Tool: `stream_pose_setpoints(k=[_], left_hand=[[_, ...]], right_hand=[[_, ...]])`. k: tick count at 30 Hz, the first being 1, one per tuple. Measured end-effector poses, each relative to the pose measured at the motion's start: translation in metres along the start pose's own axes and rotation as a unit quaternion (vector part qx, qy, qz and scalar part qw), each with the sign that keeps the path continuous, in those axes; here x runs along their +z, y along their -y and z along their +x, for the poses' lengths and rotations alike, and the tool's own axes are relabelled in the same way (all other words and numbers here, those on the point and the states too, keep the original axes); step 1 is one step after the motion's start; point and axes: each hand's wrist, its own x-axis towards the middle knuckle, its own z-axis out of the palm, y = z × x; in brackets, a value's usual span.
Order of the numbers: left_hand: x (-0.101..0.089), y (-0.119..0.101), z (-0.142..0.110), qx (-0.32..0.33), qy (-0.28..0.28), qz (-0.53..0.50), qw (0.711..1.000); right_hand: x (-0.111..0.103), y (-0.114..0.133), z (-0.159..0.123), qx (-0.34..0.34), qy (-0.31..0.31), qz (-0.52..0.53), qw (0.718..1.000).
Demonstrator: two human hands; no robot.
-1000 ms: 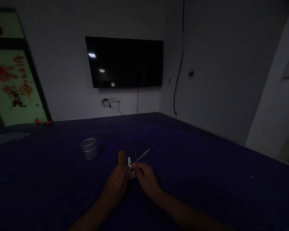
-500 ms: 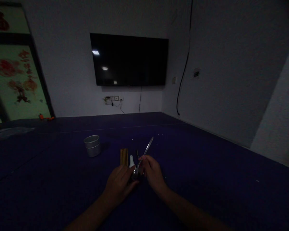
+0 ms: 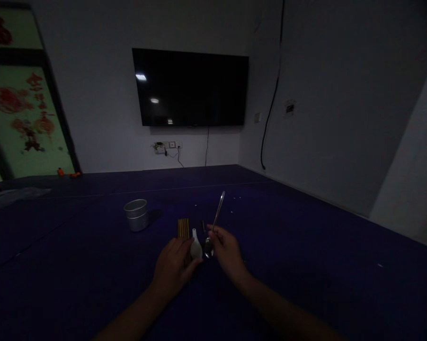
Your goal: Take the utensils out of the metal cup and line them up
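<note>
My right hand (image 3: 226, 248) is closed on a metal spoon (image 3: 218, 208), its long handle pointing up and away and its shiny bowl low beside my thumb. My left hand (image 3: 173, 263) has thumb and forefinger apart around the bowl of a white soup spoon (image 3: 195, 247); whether it touches the spoon is hard to tell. Under and beyond my left fingers lies a row of several brown chopsticks (image 3: 183, 227), partly hidden. A small dark slender item (image 3: 202, 226) lies between the white spoon and my right hand, too dim to name.
A grey metal cup (image 3: 137, 216) stands upright at the left on the dark blue surface (image 3: 93, 265). Small white bits are scattered to the right. Clear plastic (image 3: 18, 196) lies far left. A television (image 3: 192, 90) hangs on the wall, and a black cable (image 3: 272, 109) dangles.
My left hand has come off the metal spoon's bowl and drawn slightly left. The metal spoon has shifted right and stands steeper in my right hand, uncovering the white spoon's bowl.
</note>
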Motion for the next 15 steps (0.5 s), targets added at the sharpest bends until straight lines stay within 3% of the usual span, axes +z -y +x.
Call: stream_pose_setpoints(k=[4, 9, 15], left_hand=[[0.002, 0.002, -0.001, -0.043, 0.028, -0.009, 0.999], [0.004, 0.005, -0.001, -0.075, 0.045, -0.029, 0.996], [0.005, 0.006, -0.001, -0.085, 0.052, -0.039, 0.994]], right_hand=[[-0.020, -0.015, 0.018, -0.001, -0.076, -0.081, 0.994], [-0.033, -0.031, 0.029, 0.006, -0.028, -0.152, 0.988], [-0.033, -0.044, 0.030, 0.015, -0.009, -0.176, 0.984]])
